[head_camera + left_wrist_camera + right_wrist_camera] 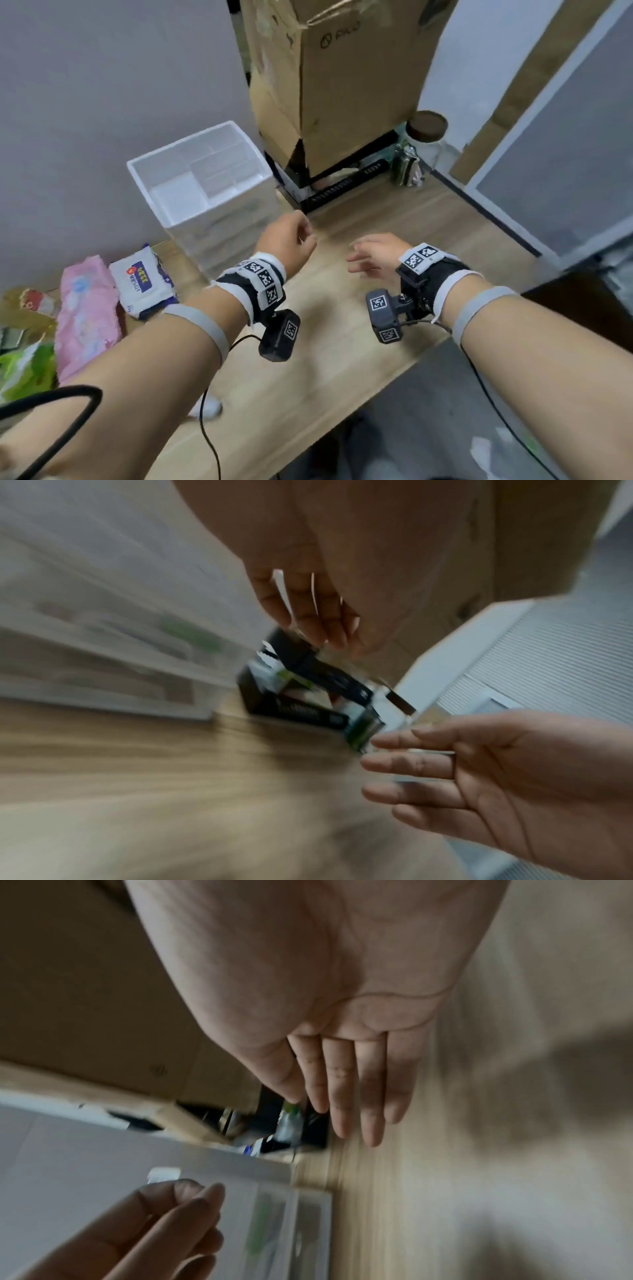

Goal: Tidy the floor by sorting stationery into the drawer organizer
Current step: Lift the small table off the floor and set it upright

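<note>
Above the wooden floor (pixel 342 308), just right of the drawer organizer (pixel 205 185), the left hand (pixel 286 241) is held with its fingers (pixel 192 1213) loosely curled toward the thumb; nothing can be seen between them, though blur leaves that uncertain. The right hand (pixel 375 255) is held near it, apart from it, with fingers (pixel 342 1096) straight, close together and empty.

No stationery is seen on the floor near the hands, so the step in hand is judged to be a search for the next piece, or the end of the sorting. It is best done if the floor is scanned first, one piece is pinched at a time, and the right compartment is chosen before release.

One organizer is counted, white, with open tray compartments on top and translucent drawers below; green items are dimly seen through a drawer front in the wrist views. Two hands are counted. Beyond, one cardboard box (pixel 335 85), one black rack (pixel 346 185) and one dark-lidded jar (pixel 426 137) are counted. Several soft packets (pixel 85 315) lie at far left; their exact number cannot be told.
</note>
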### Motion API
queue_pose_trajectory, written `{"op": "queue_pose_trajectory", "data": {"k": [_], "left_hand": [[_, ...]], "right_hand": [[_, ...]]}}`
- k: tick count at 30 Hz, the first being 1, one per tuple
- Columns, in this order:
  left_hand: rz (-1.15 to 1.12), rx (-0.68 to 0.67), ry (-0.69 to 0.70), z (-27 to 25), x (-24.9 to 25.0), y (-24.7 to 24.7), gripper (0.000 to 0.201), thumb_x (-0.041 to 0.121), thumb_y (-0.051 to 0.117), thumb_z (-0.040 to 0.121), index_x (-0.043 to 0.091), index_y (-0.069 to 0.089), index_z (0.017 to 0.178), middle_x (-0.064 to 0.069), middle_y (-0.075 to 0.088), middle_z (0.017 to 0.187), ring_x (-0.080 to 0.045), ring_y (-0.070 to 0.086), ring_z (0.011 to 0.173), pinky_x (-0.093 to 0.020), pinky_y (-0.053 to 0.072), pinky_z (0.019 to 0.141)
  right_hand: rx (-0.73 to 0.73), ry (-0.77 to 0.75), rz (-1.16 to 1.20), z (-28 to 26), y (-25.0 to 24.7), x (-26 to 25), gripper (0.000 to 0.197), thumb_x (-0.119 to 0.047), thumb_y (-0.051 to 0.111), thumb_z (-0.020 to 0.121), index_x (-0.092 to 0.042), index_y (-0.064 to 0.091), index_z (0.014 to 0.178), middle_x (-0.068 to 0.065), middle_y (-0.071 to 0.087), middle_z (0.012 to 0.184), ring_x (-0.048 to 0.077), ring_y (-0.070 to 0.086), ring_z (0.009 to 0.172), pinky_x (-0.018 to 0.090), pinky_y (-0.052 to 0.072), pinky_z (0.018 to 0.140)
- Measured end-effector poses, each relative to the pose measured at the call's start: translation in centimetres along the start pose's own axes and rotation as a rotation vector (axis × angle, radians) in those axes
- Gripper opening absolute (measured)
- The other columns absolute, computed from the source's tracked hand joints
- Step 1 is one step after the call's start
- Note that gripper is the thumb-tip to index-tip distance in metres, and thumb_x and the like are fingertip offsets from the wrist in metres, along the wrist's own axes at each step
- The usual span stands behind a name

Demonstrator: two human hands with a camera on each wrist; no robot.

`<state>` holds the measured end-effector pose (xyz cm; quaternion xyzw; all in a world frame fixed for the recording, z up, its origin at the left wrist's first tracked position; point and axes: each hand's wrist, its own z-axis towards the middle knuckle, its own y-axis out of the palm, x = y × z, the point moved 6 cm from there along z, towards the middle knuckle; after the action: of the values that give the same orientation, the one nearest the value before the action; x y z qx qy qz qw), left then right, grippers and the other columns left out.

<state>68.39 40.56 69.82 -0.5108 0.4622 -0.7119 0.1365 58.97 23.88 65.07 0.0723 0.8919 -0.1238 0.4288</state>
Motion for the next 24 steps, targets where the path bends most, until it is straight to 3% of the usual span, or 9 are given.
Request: {"op": "queue_pose_trajectory", "data": {"k": [2,6,10,13,15,18,20,22,24], "left_hand": [[-0.033,-0.096,0.091,-0.6,4.0,4.5,0.010,0.025,0.063,0.088,0.019,0.056,0.084,0.006,0.061,0.076,-0.018,0.059,0.073,-0.031,0.049,0.068],[-0.077,-0.345,0.231,-4.0,13.4,14.3,0.015,0.026,0.063,0.090,0.020,0.055,0.078,0.011,0.053,0.065,-0.015,0.052,0.065,-0.025,0.035,0.064],[-0.042,-0.628,0.423,-9.9,22.8,23.7,0.015,0.026,0.064,0.091,0.021,0.057,0.079,0.010,0.052,0.064,-0.019,0.053,0.067,-0.027,0.035,0.062],[0.013,-0.794,0.530,-15.4,29.4,30.2,0.017,0.028,0.064,0.092,0.018,0.057,0.080,0.003,0.056,0.068,-0.022,0.054,0.070,-0.026,0.036,0.064],[0.074,-0.899,0.588,-19.4,33.5,34.4,0.017,0.027,0.064,0.092,0.017,0.057,0.080,-0.003,0.062,0.075,-0.027,0.061,0.078,-0.028,0.044,0.071],[0.144,-1.015,0.655,-24.7,38.9,39.9,0.017,0.025,0.063,0.091,0.020,0.057,0.076,-0.007,0.069,0.084,-0.028,0.067,0.083,-0.032,0.052,0.082],[0.138,-1.066,0.658,-27.5,41.9,42.7,0.022,0.024,0.062,0.091,0.022,0.054,0.071,-0.002,0.068,0.076,-0.022,0.068,0.073,-0.027,0.051,0.077],[0.130,-1.100,0.659,-29.4,44.5,45.6,0.023,0.023,0.062,0.092,0.024,0.054,0.070,0.002,0.066,0.071,-0.016,0.066,0.065,-0.024,0.048,0.074],[0.124,-1.101,0.648,-30.6,47.2,48.6,0.021,0.023,0.062,0.092,0.023,0.056,0.072,0.000,0.068,0.073,-0.012,0.066,0.062,-0.025,0.051,0.073]], "right_hand": [[0.114,0.045,0.070,-3.1,-4.1,3.9,0.014,-0.013,0.046,0.100,-0.016,0.059,0.101,0.009,0.069,0.099,0.030,0.068,0.090,0.037,0.053,0.084],[0.373,0.153,0.235,-11.5,-13.4,12.7,0.024,-0.011,0.043,0.100,-0.015,0.050,0.123,0.010,0.066,0.104,0.029,0.068,0.093,0.028,0.054,0.070],[0.667,0.253,0.431,-23.2,-22.7,23.1,0.020,-0.012,0.043,0.099,-0.013,0.051,0.118,0.014,0.067,0.112,0.032,0.069,0.103,0.038,0.054,0.091],[0.866,0.349,0.583,-32.2,-27.2,32.2,0.021,-0.015,0.044,0.099,-0.012,0.051,0.118,0.009,0.070,0.101,0.026,0.071,0.089,0.036,0.056,0.085],[0.937,0.424,0.672,-37.6,-28.7,38.2,0.025,-0.017,0.044,0.099,-0.011,0.048,0.123,0.005,0.069,0.093,0.019,0.070,0.081,0.033,0.058,0.077],[0.997,0.490,0.833,-43.6,-29.7,45.8,0.023,-0.017,0.043,0.100,-0.010,0.045,0.122,0.008,0.066,0.101,0.025,0.068,0.093,0.035,0.055,0.086],[1.002,0.526,0.918,-46.3,-30.6,49.6,0.015,-0.015,0.044,0.100,-0.008,0.049,0.112,0.010,0.066,0.105,0.028,0.066,0.099,0.033,0.056,0.076],[0.995,0.551,0.961,-48.4,-32.2,52.6,0.012,-0.012,0.044,0.099,-0.005,0.053,0.104,0.011,0.068,0.106,0.026,0.066,0.090,0.030,0.052,0.062],[1.007,0.570,0.988,-49.8,-34.9,55.3,0.013,-0.009,0.044,0.098,-0.004,0.055,0.103,0.011,0.069,0.096,0.023,0.067,0.079,0.029,0.052,0.060]]}}
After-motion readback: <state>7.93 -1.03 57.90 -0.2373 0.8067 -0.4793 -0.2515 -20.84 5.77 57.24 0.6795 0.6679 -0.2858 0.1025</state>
